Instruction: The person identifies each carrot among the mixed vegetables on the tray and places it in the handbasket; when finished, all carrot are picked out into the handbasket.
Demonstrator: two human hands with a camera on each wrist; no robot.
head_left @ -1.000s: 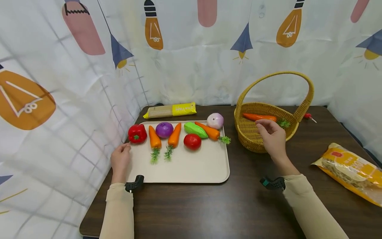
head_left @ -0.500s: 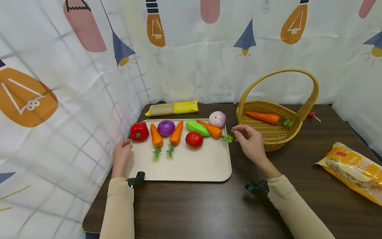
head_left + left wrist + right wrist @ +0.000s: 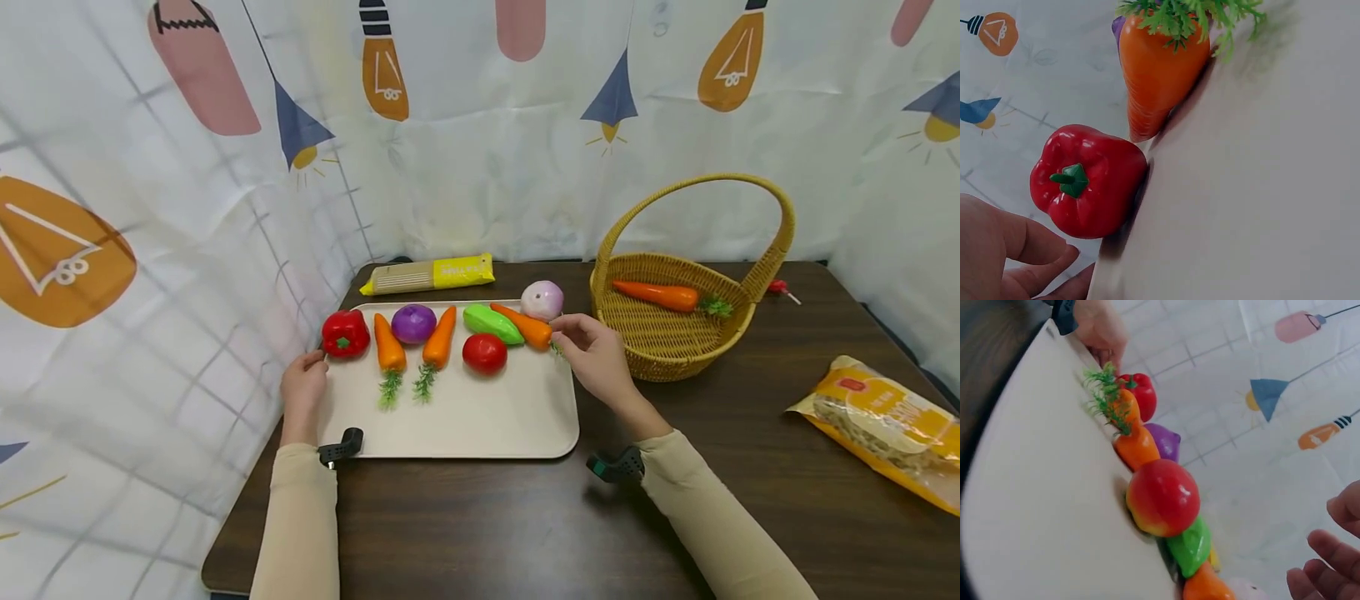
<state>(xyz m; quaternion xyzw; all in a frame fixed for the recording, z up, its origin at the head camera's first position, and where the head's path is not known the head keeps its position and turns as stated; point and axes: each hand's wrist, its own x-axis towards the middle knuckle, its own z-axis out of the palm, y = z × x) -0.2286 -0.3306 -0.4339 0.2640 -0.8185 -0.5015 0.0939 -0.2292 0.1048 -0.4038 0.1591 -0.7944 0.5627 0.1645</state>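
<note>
My right hand (image 3: pixel 594 358) is over the tray's right edge, beside the leafy top of an orange carrot (image 3: pixel 534 332). In the right wrist view its thumb and fingers (image 3: pixel 1332 550) are apart with nothing between them. By the left rim of the cream tray (image 3: pixel 450 425) is my left hand (image 3: pixel 303 392), fingers loosely bent, just below a red bell pepper (image 3: pixel 346 335). In the left wrist view its fingertips (image 3: pixel 1071 253) lie near the rim; whether they touch it I cannot tell. Also on the tray are more carrots, a purple onion (image 3: pixel 413 324), a green vegetable (image 3: pixel 491 323) and a tomato (image 3: pixel 484 355).
A wicker basket (image 3: pixel 660 367) with a tall handle stands right of the tray, a carrot (image 3: pixel 660 295) inside. A pale onion (image 3: pixel 542 300) sits at the tray's back right corner. A yellow noodle packet (image 3: pixel 427 275) lies behind; a pasta bag (image 3: pixel 885 425) lies far right.
My right hand has moved left from over the basket to the leafy end of the carrot at the tray's right edge. My left hand has stayed at the tray's left rim.
</note>
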